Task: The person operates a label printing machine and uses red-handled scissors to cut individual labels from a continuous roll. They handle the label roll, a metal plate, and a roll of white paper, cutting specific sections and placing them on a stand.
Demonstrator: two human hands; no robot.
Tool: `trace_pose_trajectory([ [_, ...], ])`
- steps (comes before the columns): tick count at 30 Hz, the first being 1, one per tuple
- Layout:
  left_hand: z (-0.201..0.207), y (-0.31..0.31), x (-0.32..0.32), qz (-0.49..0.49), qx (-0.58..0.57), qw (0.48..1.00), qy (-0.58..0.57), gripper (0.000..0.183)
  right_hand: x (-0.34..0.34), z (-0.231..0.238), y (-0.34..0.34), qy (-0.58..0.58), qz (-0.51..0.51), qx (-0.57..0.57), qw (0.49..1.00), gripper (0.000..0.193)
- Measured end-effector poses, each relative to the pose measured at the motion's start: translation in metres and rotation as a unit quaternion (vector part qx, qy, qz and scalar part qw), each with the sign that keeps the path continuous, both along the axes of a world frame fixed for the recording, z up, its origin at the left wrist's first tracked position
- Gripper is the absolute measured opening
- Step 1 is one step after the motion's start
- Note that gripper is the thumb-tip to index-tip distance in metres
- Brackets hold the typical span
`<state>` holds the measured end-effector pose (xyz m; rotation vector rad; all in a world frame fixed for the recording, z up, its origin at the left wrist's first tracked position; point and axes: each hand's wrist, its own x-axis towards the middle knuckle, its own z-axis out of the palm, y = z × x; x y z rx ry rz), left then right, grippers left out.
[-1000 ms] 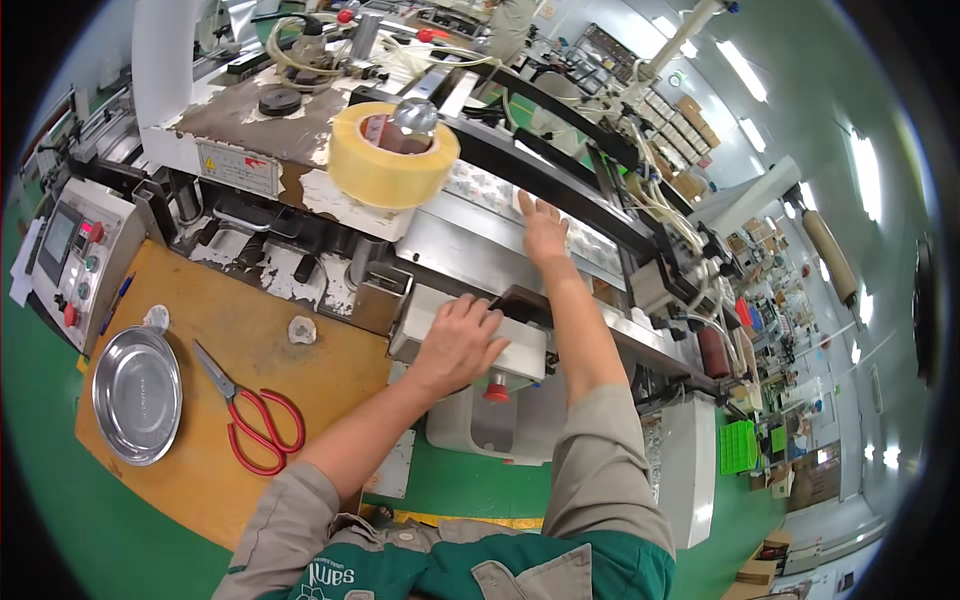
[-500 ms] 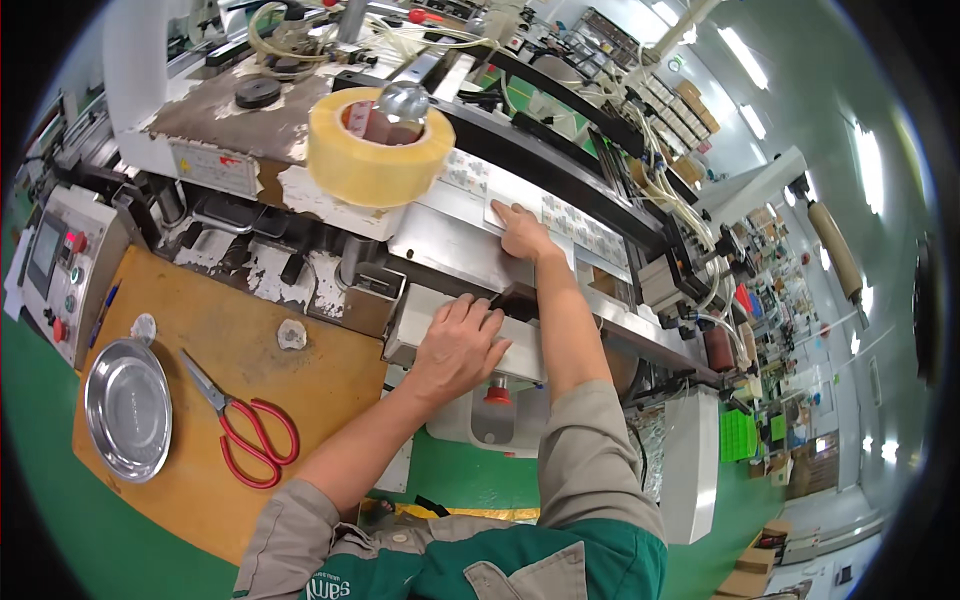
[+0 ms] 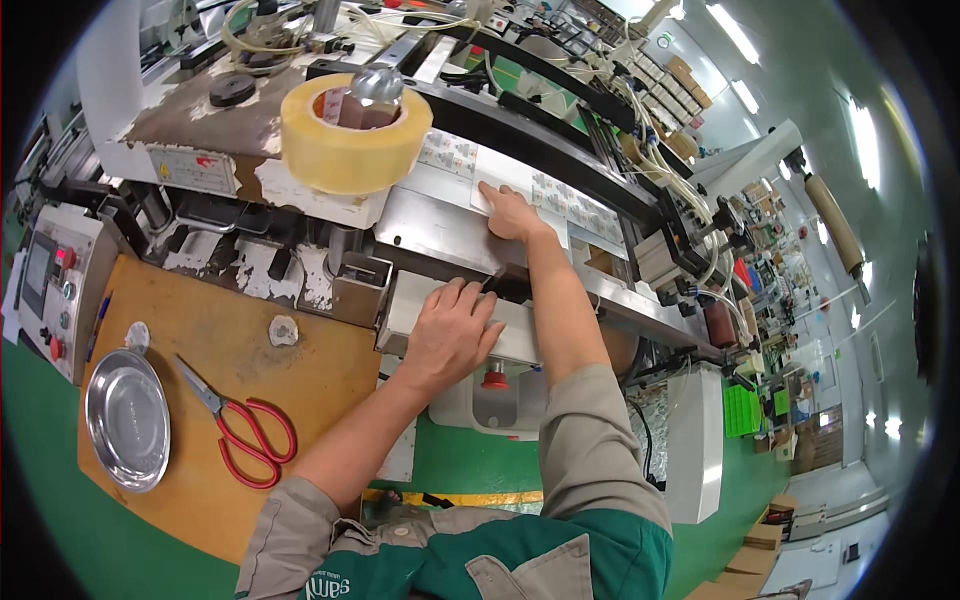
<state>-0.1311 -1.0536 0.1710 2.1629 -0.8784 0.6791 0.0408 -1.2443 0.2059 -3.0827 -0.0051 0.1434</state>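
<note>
My left hand point(image 3: 450, 335) lies on a white machine box point(image 3: 402, 305), fingers together and stretched over its top, holding nothing. Farther forward, my right hand point(image 3: 512, 214) reaches out over the machine's metal bed. Its fingertips touch a blank white section point(image 3: 502, 172) of a flat strip, with the index finger stretched out. To the right along the bed runs a printed part of the strip point(image 3: 575, 208), with small pale-coloured patterns; more of the same print point(image 3: 446, 153) shows on the left. Below my left hand sits a red push button point(image 3: 494, 379).
A roll of clear yellowish tape point(image 3: 355, 150) stands on the machine's left housing. Red-handled scissors point(image 3: 245, 430) and a shiny metal dish point(image 3: 128, 420) lie on the brown board point(image 3: 330, 385). At far left is a control box point(image 3: 58, 285). Air hoses point(image 3: 690, 225) hang at right.
The view has shifted slightly, so the machine appears a little higher and to the left. Both hands keep their places, the right one still touching the white section.
</note>
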Motion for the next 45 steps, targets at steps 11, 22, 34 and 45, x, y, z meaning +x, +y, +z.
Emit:
trace_pose_trajectory([
  [11,-0.003,0.002,0.0,-0.011,-0.016,1.0,0.007,0.037,-0.005,0.004,-0.007,-0.073,-0.036,0.102,0.991,0.043],
  [22,0.003,0.001,0.0,-0.002,-0.006,1.0,0.004,0.036,-0.005,0.004,-0.016,-0.064,-0.009,0.077,0.995,0.032],
  [34,0.002,0.0,-0.002,0.004,0.008,1.0,-0.001,0.035,-0.015,0.007,-0.021,-0.029,-0.062,0.062,0.996,0.043],
  [45,-0.002,0.0,0.0,0.007,-0.009,1.0,-0.006,0.035,-0.02,0.0,-0.046,-0.099,0.021,0.073,0.992,0.029],
])
